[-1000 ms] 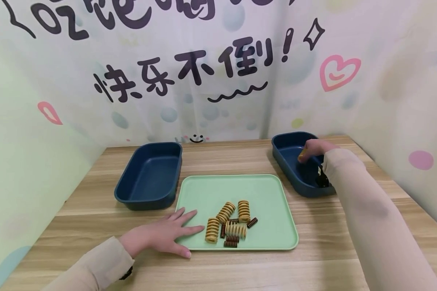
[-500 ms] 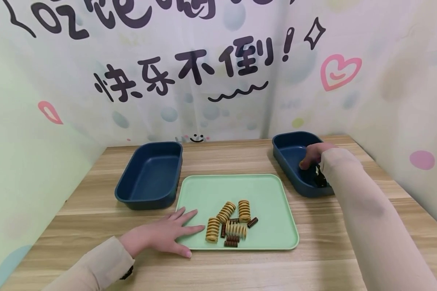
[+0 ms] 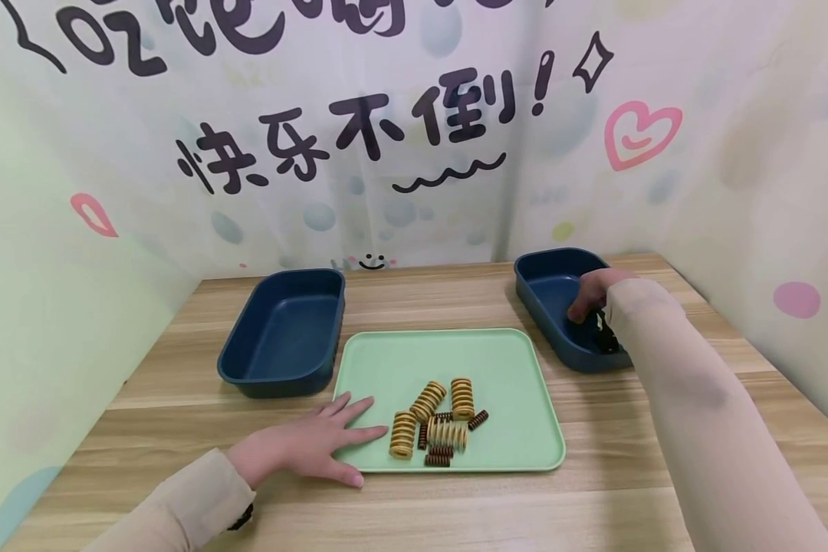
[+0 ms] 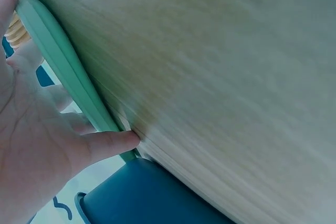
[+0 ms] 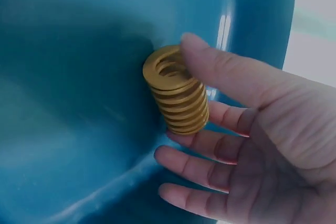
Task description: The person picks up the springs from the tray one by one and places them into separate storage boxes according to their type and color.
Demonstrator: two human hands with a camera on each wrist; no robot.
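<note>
In the right wrist view my right hand (image 5: 262,140) holds a yellow coil spring (image 5: 181,109) by its side, thumb near the upper end and fingertips lower down. The spring is inside the right blue bin (image 3: 541,316), close over its floor; in the head view the right hand (image 3: 596,291) hides it. My left hand (image 3: 317,443) lies with fingers spread across the left edge of the green tray (image 3: 414,356). Several yellow springs (image 3: 461,399) are clustered on the tray's near half. Small dark brown springs (image 3: 438,461) lie among them.
At the left stands a second blue bin (image 3: 283,337), just beyond the tray's left corner. Everything rests on a wood-grain table (image 3: 469,510). Behind it hangs a printed cloth (image 3: 441,222), with light walls at both sides.
My right hand has lowered slightly into the right bin with the yellow spring, which is now hidden in the head view. The left hand and the springs on the tray have stayed put.
</note>
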